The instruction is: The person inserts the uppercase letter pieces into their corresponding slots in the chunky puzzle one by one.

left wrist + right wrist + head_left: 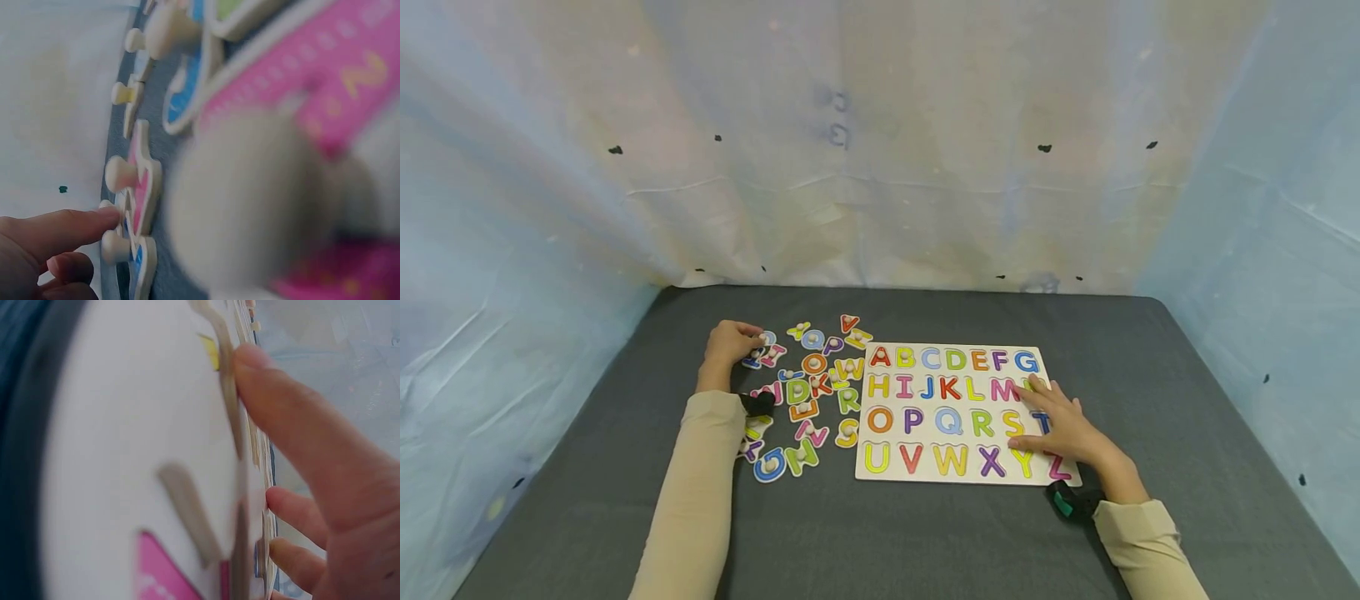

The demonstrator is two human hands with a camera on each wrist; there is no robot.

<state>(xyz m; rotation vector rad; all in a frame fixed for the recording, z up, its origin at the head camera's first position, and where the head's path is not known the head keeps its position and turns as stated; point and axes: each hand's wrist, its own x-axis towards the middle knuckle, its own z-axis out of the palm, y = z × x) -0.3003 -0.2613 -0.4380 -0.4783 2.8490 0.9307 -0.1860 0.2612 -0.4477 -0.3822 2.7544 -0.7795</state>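
Observation:
At the far left of the loose pieces, my left hand (727,346) pinches a light-blue letter piece (767,338) by its knob. In the left wrist view the index finger (81,228) reaches that knob, with a pink letter piece (142,181) and a blue one (145,269) close beside. My right hand (1063,425) lies spread over the right side of the wooden alphabet board (962,480), thumb near the Y, covering parts of several letters. Knobbed pieces A (880,357) and B (906,358) sit in the board's top row.
Several loose knobbed letters lie left of the board, among them a blue G (769,466), a green R (848,400) and an orange O (814,364). The grey table (925,542) meets a hanging cloth (880,208) at the back.

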